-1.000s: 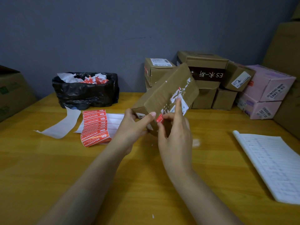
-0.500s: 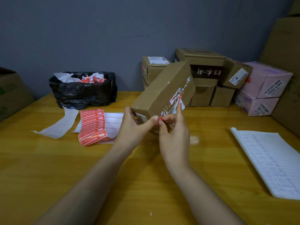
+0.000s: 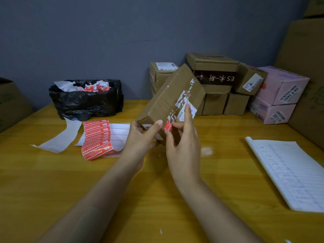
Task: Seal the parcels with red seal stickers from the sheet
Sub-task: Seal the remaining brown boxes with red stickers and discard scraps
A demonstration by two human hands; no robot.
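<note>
The left hand [image 3: 140, 137] grips the near end of the tilted cardboard parcel [image 3: 166, 95], thumb on top. Just beside that thumb, the right hand [image 3: 184, 142] pinches a red seal sticker [image 3: 167, 126] against the parcel's edge. The sticker sheet [image 3: 97, 137] lies left of the fingers.

Small parcel-packing room, back-office sort. Far right of the wooden surface [image 3: 52, 181]: brown cardboard parcels [image 3: 216, 104] stacked, several with printed shipping labels; two pink labelled boxes [image 3: 280, 88] beside them. A sheet of red seal stickers [image 3: 97, 139] lies left of centre. Black-lined bin [image 3: 85, 102] at far left, filled with torn sticker scraps and backing paper. Lined notebook [image 3: 289, 172] with handwritten entries, near right. Large cartons [image 3: 305, 67] at both edges. Bare grey wall [image 3: 87, 41].
</note>
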